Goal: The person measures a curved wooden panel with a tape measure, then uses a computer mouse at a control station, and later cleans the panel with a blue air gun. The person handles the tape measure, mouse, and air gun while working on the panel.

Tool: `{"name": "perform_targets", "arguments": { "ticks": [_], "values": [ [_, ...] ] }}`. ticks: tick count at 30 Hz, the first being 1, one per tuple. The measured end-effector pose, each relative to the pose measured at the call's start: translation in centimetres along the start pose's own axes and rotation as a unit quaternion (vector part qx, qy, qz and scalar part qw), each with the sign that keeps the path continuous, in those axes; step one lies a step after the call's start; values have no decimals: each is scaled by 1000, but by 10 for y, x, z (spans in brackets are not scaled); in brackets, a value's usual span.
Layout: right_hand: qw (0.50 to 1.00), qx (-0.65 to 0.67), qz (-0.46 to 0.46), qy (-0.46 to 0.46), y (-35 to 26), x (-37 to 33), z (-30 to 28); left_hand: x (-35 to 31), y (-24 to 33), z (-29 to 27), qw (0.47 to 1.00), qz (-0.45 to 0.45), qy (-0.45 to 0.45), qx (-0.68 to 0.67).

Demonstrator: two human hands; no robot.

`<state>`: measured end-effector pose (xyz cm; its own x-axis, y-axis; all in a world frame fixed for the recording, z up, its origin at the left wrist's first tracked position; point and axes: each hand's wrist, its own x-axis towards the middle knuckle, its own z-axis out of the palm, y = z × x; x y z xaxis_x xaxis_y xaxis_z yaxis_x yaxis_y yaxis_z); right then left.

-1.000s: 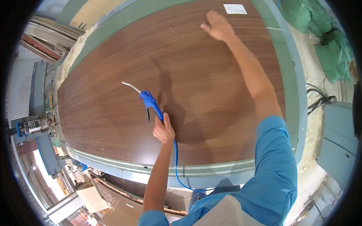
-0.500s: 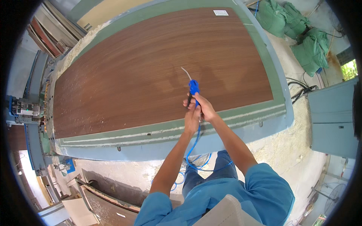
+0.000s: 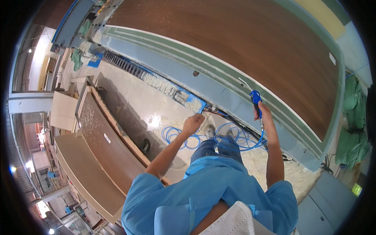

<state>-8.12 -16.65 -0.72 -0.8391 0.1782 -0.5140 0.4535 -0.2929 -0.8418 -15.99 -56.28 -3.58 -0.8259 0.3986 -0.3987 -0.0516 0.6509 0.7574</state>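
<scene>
In my right hand (image 3: 267,117) is a blue air blow gun (image 3: 255,97), gripped by its handle. Its thin bent metal nozzle points away toward the upper left, above the near border of the machine table (image 3: 168,62). From the handle's lower end a blue air hose (image 3: 250,148) drops and lies in loops around my feet. My left hand (image 3: 193,123) is closed in a loose fist, apart from the gun, over the floor in front of the table's near side. A large brown wood-grain panel (image 3: 235,43) lies flat on the table's green top.
Brown and beige boards (image 3: 105,129) lie stacked on a wheeled cart at my left, with chips scattered on top. Sawdust covers parts of the floor (image 3: 129,94). Green sacks (image 3: 351,129) and a grey-blue cabinet (image 3: 325,207) stand at the right.
My left hand has come off the gun and moved down to the left. My right hand carries the gun rightward, back toward the table's near edge. The view has turned left, showing the board cart more fully.
</scene>
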Motion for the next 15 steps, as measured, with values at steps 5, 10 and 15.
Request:
{"name": "perform_targets", "arguments": {
  "ticks": [5, 10, 15],
  "values": [
    [952, 229, -47, 199, -20, 8, 7, 25, -12, -36, 992, 35, 118, 3],
    [994, 63, -34, 82, -39, 66, 8, 84, 53, -50, 987, 87, 135, -3],
    [932, 271, -101, 217, -76, 146, -50, 125, 105, -74, 971, 181, 126, 96]
  ]
}}
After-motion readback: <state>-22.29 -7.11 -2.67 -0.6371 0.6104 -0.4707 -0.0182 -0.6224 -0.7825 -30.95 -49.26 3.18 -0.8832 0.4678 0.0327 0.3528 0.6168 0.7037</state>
